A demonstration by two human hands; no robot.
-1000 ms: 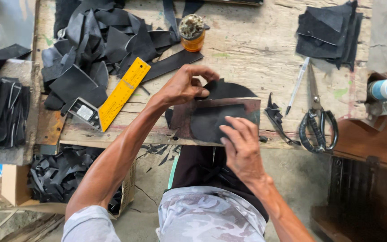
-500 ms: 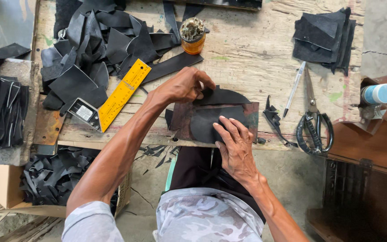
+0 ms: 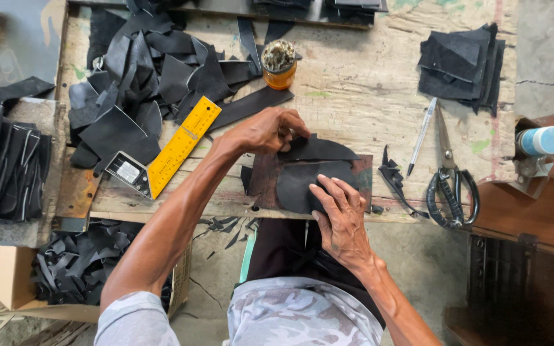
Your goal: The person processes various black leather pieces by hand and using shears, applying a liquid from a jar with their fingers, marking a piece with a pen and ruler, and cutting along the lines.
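Under both hands, in the head view, a black leather piece [image 3: 306, 182] lies on a rusty metal plate [image 3: 265, 179] at the near edge of the wooden workbench [image 3: 360, 83]. The left hand [image 3: 265, 130] curls shut, its fingertips pinching the leather's far edge. The right hand [image 3: 341, 214] lies open, fingers spread, pressing the leather's near side. Left of the left hand lies a yellow ruler [image 3: 177, 146] beside a heap of black offcuts [image 3: 142, 77]. Right of the right hand lie scissors [image 3: 450, 179] and a pen [image 3: 421, 134].
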